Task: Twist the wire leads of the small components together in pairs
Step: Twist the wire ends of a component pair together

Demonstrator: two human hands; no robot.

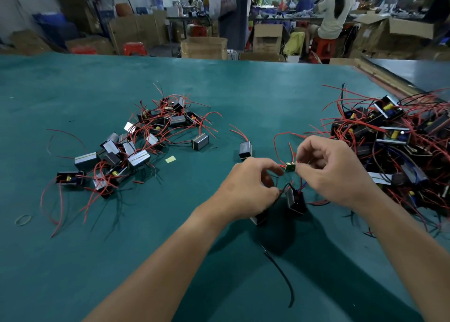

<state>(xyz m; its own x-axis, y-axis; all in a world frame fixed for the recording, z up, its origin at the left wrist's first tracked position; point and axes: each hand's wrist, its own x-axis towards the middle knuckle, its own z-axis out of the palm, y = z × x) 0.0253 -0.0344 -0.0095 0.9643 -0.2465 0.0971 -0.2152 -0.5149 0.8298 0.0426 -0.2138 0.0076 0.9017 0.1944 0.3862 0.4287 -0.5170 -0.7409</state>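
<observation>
— Green board, the tiny one: where is it sitting?
— Right between the two hands, near the middle of the table. The small green board [290, 167] is being held up, with the left hand [250, 187] pinching thin wires at its left edge, thumb against forefinger. The right hand [333, 170] is pinching leads at its right edge, fingers curled.
— And the black boxes?
— One black component [295, 200] is tilting just beneath the fingertips on its wires. I cannot tell whether it is touching the teal table [219, 90]. A second component [259, 218] is peeking out from under the left palm.
— Any red wire?
— A red lead [277, 136] is looping up from the board toward the far side.
— What else is lying around?
— A lone component [245, 150] is sitting just beyond the left hand. A tangled heap [136, 146] is spreading at the left and a bigger heap [394, 136] is piling up at the right. A loose black wire [282, 275] is curling between the forearms.
</observation>
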